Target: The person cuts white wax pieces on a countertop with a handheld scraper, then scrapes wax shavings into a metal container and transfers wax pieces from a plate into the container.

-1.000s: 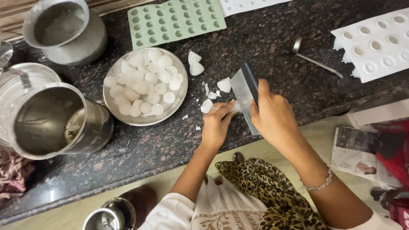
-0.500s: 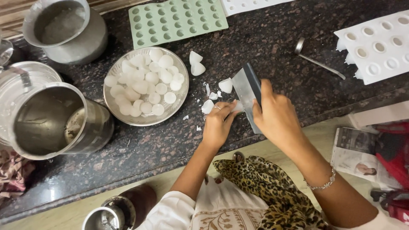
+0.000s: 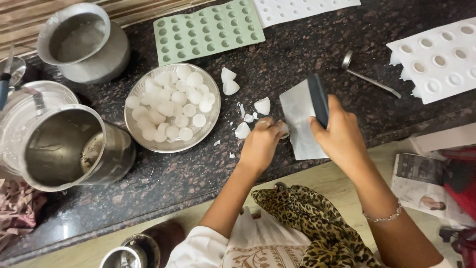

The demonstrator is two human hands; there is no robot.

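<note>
Head view, frame centre: right hand (image 3: pixel 342 136) grips scraper (image 3: pixel 303 116) blade-down for cutting; left hand (image 3: pixel 262 144) pinches white piece (image 3: pixel 281 128) steady beside blade, bowl (image 3: pixel 171 145) left.

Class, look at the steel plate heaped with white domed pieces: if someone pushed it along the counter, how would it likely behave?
The steel plate looks rigid, so it would probably slide as one piece on the polished stone counter. The white domed pieces lie loosely piled, so some may shift or roll. Its low rim might let a few spill.
</note>
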